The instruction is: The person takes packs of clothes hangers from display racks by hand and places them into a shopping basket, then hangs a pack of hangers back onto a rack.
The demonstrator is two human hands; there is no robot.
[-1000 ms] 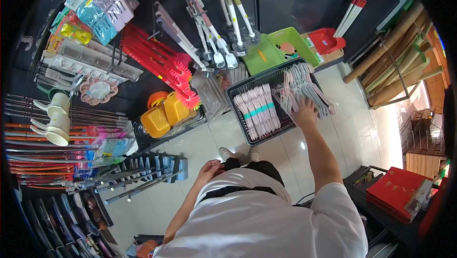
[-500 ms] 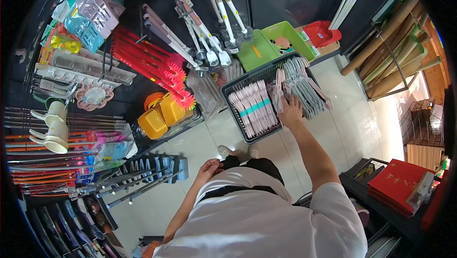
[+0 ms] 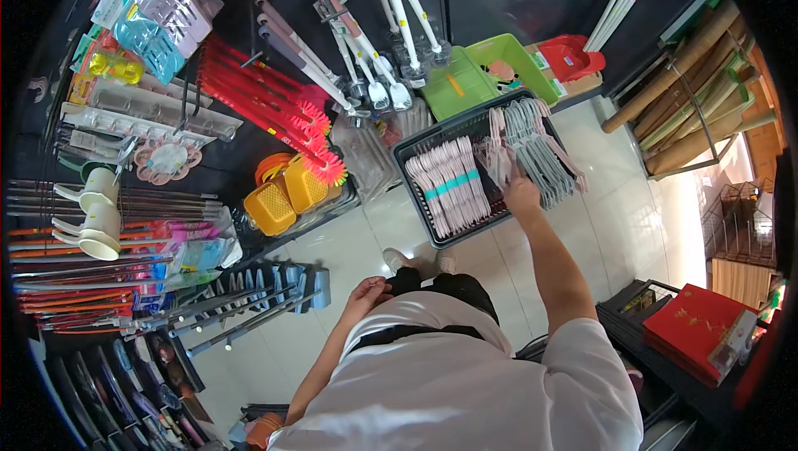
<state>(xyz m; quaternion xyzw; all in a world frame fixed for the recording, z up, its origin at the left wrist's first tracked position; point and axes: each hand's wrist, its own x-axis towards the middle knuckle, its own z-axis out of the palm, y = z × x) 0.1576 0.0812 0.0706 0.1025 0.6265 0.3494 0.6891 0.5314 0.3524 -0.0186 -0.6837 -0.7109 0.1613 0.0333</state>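
A dark plastic basket [image 3: 432, 232] on the floor holds clothes hangers. Inside, to the left, a row of pale pink hangers [image 3: 440, 202] is bound by a teal band [image 3: 451, 184]. Loose grey hangers [image 3: 536, 156] lie over the right side, with a few pink ones at their edges. My right hand [image 3: 522, 195] is at the basket's middle, its fingers closed on a loose pale pink hanger [image 3: 497, 160]; the fingertips are partly hidden. At my waist, my left hand [image 3: 366, 295] is curled with nothing visible in it.
Behind the basket stand a green bin [image 3: 532, 69] and a red dustpan [image 3: 572, 59]. Brushes and red-handled dusters [image 3: 258, 102] hang on the left rack, above yellow baskets [image 3: 270, 210]. Mops [image 3: 274, 293] project at left. Red packs [image 3: 698, 326] lie on the right shelf.
My right hand has drawn slightly right and toward me, its fingers going from spread over the hangers to closed. The view has shifted a little; my left hand stays at my waist.
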